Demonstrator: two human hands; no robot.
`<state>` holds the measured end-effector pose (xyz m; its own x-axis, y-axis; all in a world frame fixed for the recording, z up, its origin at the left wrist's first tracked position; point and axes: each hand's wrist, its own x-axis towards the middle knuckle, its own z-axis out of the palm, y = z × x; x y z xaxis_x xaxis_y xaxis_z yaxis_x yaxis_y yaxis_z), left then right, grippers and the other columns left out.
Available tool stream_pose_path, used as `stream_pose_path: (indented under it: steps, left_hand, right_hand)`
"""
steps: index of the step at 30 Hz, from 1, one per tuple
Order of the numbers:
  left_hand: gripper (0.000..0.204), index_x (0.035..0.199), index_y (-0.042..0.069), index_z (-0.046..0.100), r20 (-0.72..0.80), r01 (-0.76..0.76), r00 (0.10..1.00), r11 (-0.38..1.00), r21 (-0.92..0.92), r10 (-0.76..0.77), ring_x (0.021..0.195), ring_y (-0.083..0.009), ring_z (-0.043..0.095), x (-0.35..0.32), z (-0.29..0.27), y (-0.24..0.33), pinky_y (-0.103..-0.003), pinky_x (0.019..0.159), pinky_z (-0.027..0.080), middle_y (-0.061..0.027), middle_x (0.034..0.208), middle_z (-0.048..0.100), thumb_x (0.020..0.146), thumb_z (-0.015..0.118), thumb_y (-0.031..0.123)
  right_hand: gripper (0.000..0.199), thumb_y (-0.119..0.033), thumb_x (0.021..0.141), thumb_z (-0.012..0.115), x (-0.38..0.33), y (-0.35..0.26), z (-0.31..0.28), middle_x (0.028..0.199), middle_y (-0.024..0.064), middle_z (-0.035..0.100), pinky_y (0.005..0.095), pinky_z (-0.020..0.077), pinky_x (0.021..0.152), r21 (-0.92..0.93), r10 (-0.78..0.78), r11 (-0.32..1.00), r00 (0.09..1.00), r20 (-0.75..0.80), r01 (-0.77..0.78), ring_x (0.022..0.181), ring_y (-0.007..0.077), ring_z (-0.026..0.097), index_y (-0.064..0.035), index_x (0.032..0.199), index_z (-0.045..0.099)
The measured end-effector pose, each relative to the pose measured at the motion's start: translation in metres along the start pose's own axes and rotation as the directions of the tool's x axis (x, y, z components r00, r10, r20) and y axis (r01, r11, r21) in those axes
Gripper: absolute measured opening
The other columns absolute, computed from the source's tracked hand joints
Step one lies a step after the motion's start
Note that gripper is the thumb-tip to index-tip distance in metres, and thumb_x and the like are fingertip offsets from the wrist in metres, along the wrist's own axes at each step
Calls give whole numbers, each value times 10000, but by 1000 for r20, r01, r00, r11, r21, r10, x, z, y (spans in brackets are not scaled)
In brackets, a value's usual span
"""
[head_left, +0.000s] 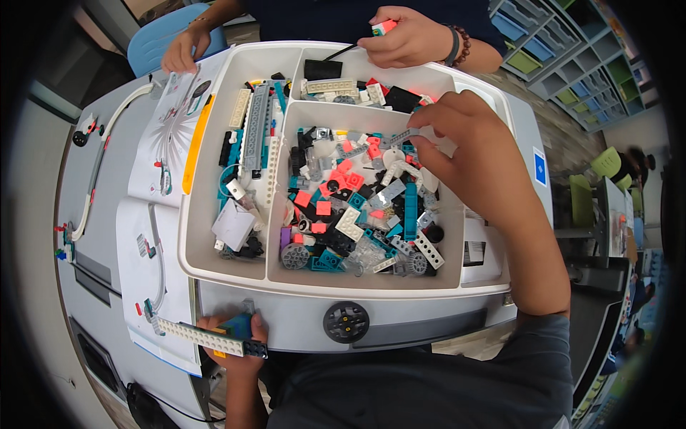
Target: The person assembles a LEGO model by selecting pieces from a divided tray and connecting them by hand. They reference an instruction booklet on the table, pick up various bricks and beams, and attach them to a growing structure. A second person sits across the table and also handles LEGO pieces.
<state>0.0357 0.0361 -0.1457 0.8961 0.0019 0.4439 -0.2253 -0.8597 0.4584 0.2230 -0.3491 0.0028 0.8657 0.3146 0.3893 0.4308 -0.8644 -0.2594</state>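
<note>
Shelves (564,71) with green and blue bins rise beyond a grey table (279,309), where a white tray (357,292) of loose bricks (350,193) sits beside an open booklet (146,179). Above the tray's large middle compartment, a small grey piece (404,136) slants, its long axis running from lower left to upper right, the free end pointing down and left. Thumb and forefinger of the right hand (464,136) pinch its upper end, fingers (429,118) nearly closed; the forearm climbs from the lower right, wrist bent so that the knuckles face up. Below the tray's near left corner, the left hand (239,350) grips a blue-and-yellow block fixed to a white beam (196,334), its fingers partly hidden. That beam lies nearly crosswise, left end slightly higher over the booklet, black end to the right. Across the table, a co-worker's hand (404,39) holds a small red-and-white piece.
</note>
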Motion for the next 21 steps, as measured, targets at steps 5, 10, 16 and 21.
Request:
stream_pose_path:
  steps: [5, 10, 16, 21]
  left_hand:
    - [405, 1067, -18, 553, 25, 69, 997, 996, -64, -68, 874, -268, 600, -6, 2, -2, -360, 858, 488, -132, 989, 587, 841, 842, 153]
    - [454, 922, 38, 498, -89, 1, 996, 999, -37, -5, 715, -328, 485, 5, 7, 1, -447, 637, 372, -115, 778, 496, 832, 864, 289]
    - [467, 992, 21, 489, -61, -37, 997, 999, 22, 38, 739, -344, 499, 2, 4, -4, -458, 650, 390, -139, 812, 516, 851, 856, 272]
    - [481, 1062, 7, 488, -92, -68, 993, 997, 27, 70, 769, -363, 516, 1, 6, -4, -466, 682, 417, -161, 872, 531, 850, 861, 226]
  right_hand:
    - [141, -109, 797, 794, -12, -1, -9, 843, 106, 686, 435, 541, 766, 26, 11, 1000, 989, 149, -15, 861, 291, 652, -42, 916, 761]
    - [103, -74, 839, 754, -19, -12, -36, 796, 86, 706, 366, 532, 702, 290, 44, 944, 934, 355, -155, 817, 229, 688, -35, 934, 746]
    - [131, -87, 865, 760, -13, -2, -43, 823, 83, 730, 335, 519, 628, 180, 291, 924, 925, 243, -338, 739, 206, 694, -38, 967, 693]
    - [144, -97, 844, 767, -22, 16, -13, 826, 106, 727, 420, 539, 701, -79, 56, 996, 995, 79, -50, 784, 272, 653, -39, 921, 660]
